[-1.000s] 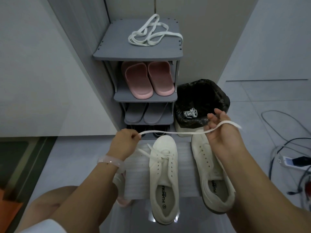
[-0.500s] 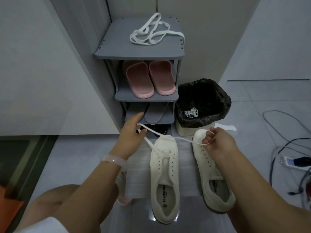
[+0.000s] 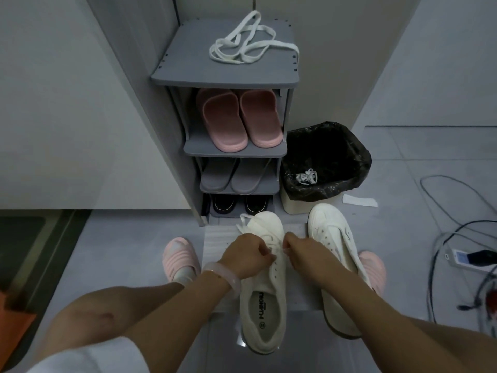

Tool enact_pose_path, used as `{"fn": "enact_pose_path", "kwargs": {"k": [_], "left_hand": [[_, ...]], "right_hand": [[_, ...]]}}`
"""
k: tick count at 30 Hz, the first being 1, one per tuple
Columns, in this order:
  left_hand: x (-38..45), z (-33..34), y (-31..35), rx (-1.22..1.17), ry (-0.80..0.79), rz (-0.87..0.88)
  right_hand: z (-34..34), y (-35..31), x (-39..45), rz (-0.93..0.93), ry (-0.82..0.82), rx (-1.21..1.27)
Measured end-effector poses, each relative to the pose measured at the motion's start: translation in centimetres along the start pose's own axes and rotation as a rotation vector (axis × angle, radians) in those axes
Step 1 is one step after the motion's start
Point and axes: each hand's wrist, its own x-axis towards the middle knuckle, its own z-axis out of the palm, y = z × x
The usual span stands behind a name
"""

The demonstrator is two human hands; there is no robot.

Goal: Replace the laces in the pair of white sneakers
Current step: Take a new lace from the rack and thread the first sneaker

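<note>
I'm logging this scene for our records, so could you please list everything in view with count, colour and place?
white sneakers: two, white, on the floor mat before the rack
lace: one, white, in the left-hand sneaker
spare lace: one, white, on top of the shoe rack
pink slippers: two, pink, second shelf
grey slippers: two, grey, third shelf
bin: one, black-lined, right of rack
cables: several, dark, right floor
left hand: pinching lace
right hand: pinching lace

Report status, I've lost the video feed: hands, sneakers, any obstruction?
Both hands, left hand and right hand, pinching the lace over left sneaker. Right sneaker unlaced. Spare lace on rack. Nothing obstructing.
</note>
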Motion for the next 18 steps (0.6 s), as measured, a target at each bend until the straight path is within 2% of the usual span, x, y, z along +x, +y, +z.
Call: {"fn": "enact_pose_path", "kwargs": {"k": [7, 18], "left_hand": [[0.36, 0.00, -0.05, -0.021, -0.007, 0.022], [0.47, 0.04, -0.23, -0.042, -0.010, 0.036]], "right_hand": [[-0.16, -0.20, 0.34, -0.060, 0.051, -0.139], [0.27, -0.46, 0.18, -0.063, 0.151, 0.073]]}}
